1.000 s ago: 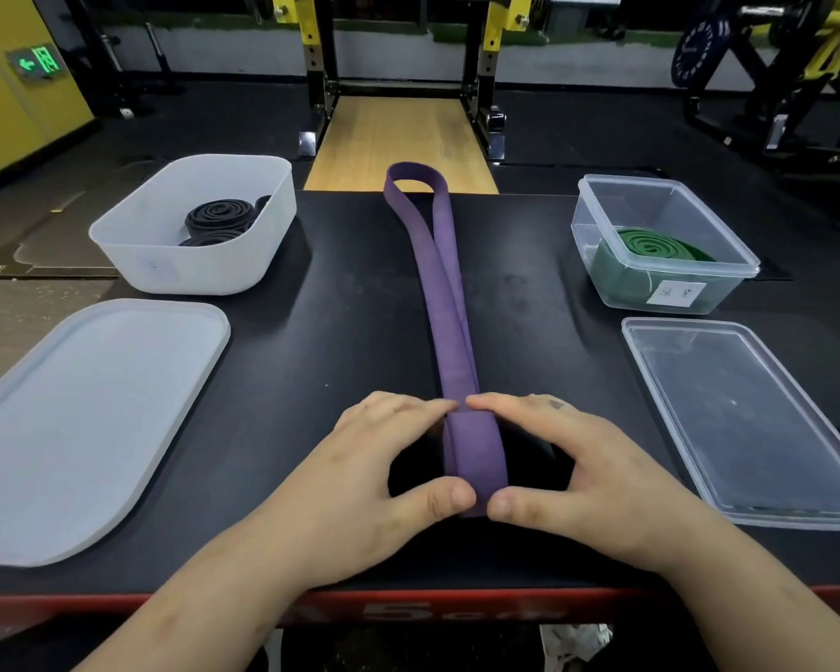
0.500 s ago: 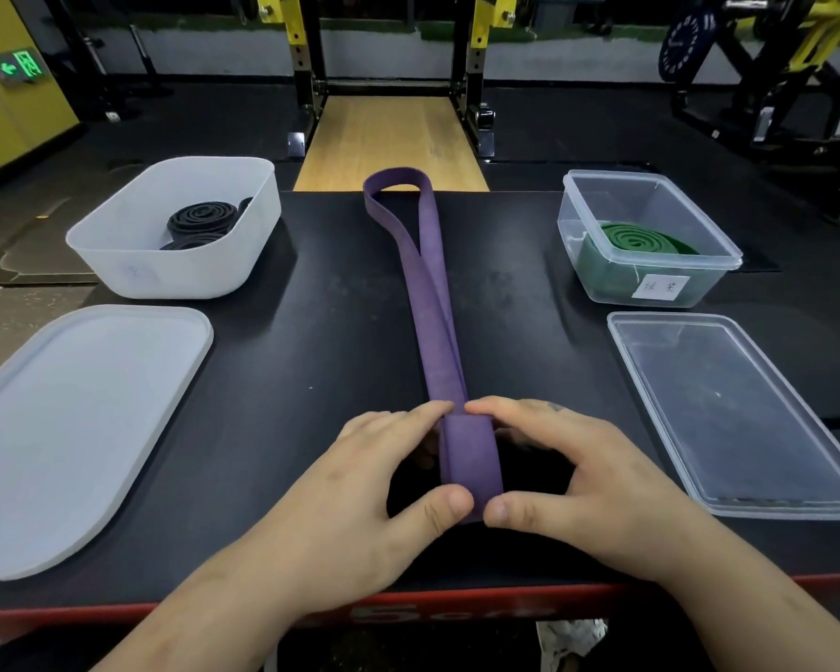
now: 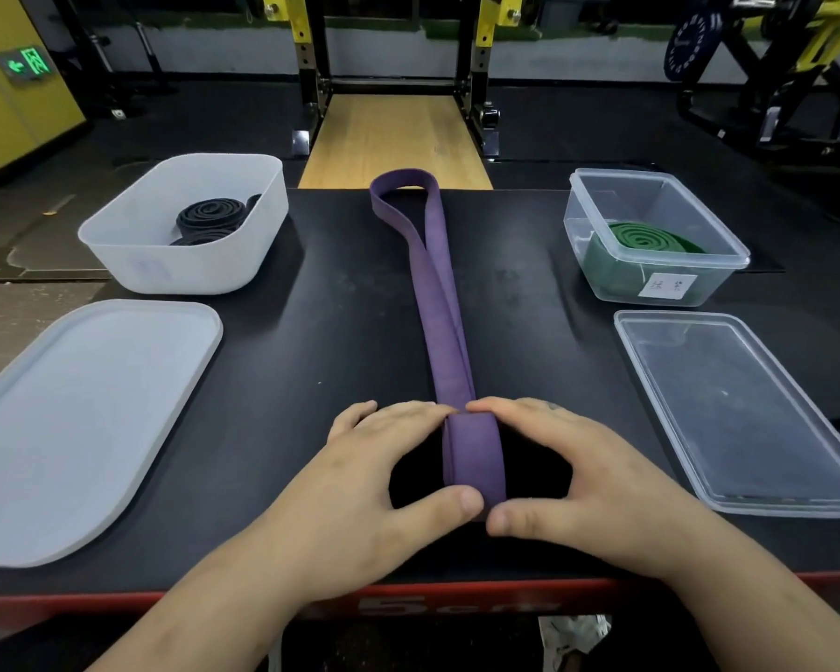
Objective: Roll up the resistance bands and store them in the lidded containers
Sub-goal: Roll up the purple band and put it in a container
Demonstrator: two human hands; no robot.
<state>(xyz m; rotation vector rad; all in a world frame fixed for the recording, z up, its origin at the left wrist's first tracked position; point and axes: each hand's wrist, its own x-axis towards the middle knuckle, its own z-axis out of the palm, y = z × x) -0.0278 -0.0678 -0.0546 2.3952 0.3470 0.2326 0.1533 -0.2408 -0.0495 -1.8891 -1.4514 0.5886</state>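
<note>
- black surface (image 3: 311, 380) with a red front edge, purple band (image 3: 444, 332) running straight down the middle
- left of the band: white tub (image 3: 190, 271) at the far end, white lid (image 3: 83, 419) nearer
- right of the band: clear container (image 3: 617, 278) far, clear lid (image 3: 738, 409) nearer
</note>
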